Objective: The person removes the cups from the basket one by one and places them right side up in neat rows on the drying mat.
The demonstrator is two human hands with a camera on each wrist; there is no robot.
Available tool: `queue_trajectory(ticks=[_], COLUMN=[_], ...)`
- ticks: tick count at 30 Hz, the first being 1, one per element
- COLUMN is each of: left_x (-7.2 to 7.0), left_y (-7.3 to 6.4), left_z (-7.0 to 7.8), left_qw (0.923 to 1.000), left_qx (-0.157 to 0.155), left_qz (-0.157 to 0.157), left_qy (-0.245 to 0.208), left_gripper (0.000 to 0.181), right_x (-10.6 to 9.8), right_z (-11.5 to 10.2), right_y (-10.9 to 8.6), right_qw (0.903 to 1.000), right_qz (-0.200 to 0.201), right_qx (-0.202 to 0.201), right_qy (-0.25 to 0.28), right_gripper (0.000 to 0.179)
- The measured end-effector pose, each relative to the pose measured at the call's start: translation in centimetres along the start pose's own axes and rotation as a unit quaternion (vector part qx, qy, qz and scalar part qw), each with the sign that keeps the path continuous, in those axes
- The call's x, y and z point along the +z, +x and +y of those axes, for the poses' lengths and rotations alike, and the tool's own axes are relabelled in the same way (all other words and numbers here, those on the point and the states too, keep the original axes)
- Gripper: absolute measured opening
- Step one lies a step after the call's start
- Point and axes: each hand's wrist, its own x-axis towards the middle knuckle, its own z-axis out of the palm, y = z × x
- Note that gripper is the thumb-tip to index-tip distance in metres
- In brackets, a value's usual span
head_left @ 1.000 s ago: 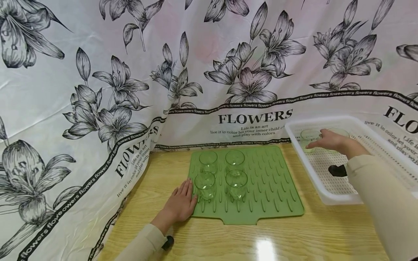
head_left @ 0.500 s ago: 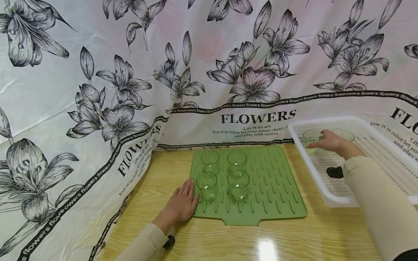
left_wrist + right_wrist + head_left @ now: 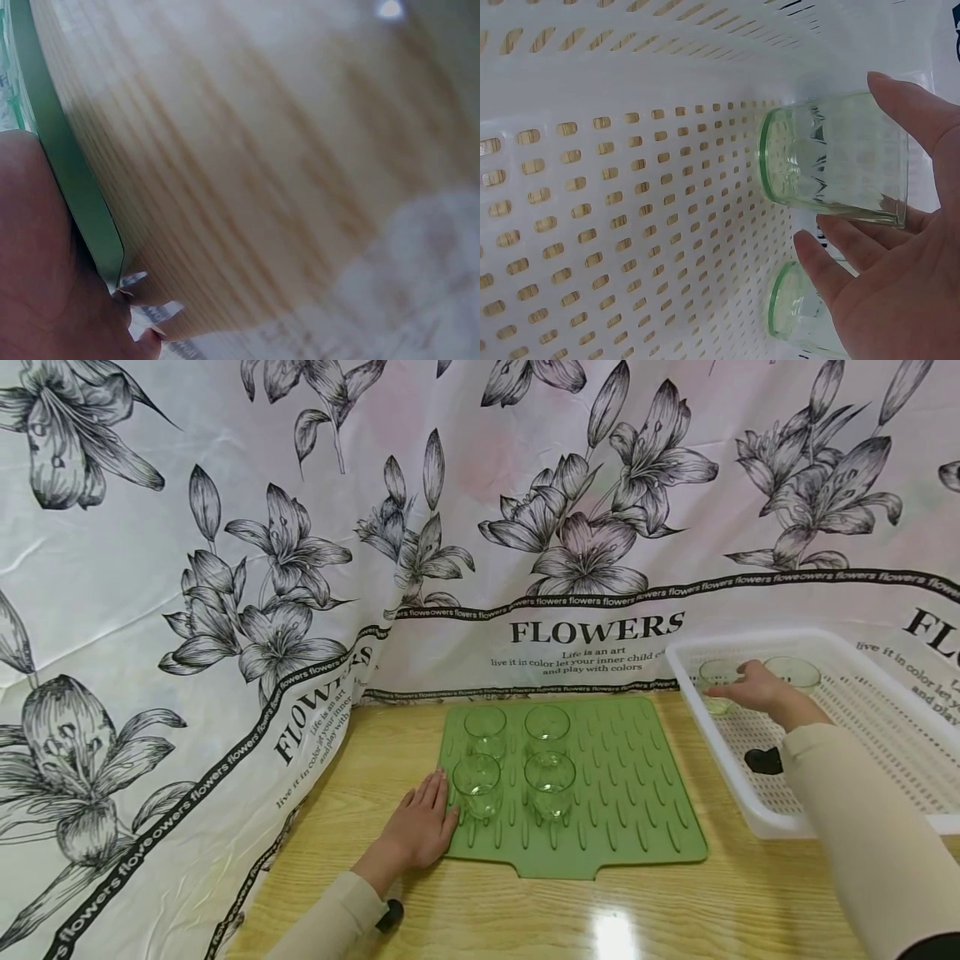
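Note:
My right hand [image 3: 761, 687] reaches into the white plastic basket [image 3: 731, 797]. Its thumb and fingers are on opposite sides of a clear green-tinted drinking glass [image 3: 840, 157], which stands base down on the basket floor. A second glass [image 3: 802, 307] is close beside my fingers. On the table, my left hand [image 3: 420, 827] lies with straight fingers along the left edge of a green drying mat [image 3: 622, 777]. Several similar glasses stand upright on the mat's left half, the front pair being a left glass [image 3: 477, 785] and a right glass [image 3: 550, 785].
A patterned flower curtain [image 3: 420, 652] hangs behind and to the left of the wooden table [image 3: 525, 918]. The basket stands right of the mat, its raised wall [image 3: 705, 760] facing the mat. A black wrist camera [image 3: 763, 762] shows under my right sleeve.
My right hand has shifted slightly left inside the basket, onto the left glass, uncovering more of the second one. The head view has turned a little left. My left hand stays put.

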Motion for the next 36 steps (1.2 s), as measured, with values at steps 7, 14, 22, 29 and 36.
queue_trajectory(ticks=[7,14,22,29,36], left_x=[0.7,0.7,0.1,0.5,0.6], left_y=[0.5,0.6,0.3,0.5,0.6], left_z=[-0.2,-0.2,0.3,0.2,0.0], left_qw=[1.0,1.0,1.0,1.0,1.0], left_qx=[-0.006,-0.006,0.001,-0.005,-0.002], left_qz=[0.002,-0.002,0.0,-0.002,0.002], left_qy=[0.0,0.002,-0.005,0.001,0.005], left_gripper=[0.067,0.067,0.066,0.067,0.068], right_x=[-0.3,-0.6,-1.0,-1.2,-1.4], right_z=[-0.5,-0.4,-1.1,-1.6,-1.4], right_y=[-0.6,-1.3,-2.1,-2.3,-2.6], right_qw=[0.9996,0.9986,0.9974,0.9961,0.9946], right_qz=[0.01,0.034,0.042,0.039,0.041], right_qx=[-0.019,-0.029,-0.058,-0.065,-0.072], right_qy=[-0.019,-0.029,-0.002,0.044,0.063], right_gripper=[0.104,0.103,0.1,0.099,0.097])
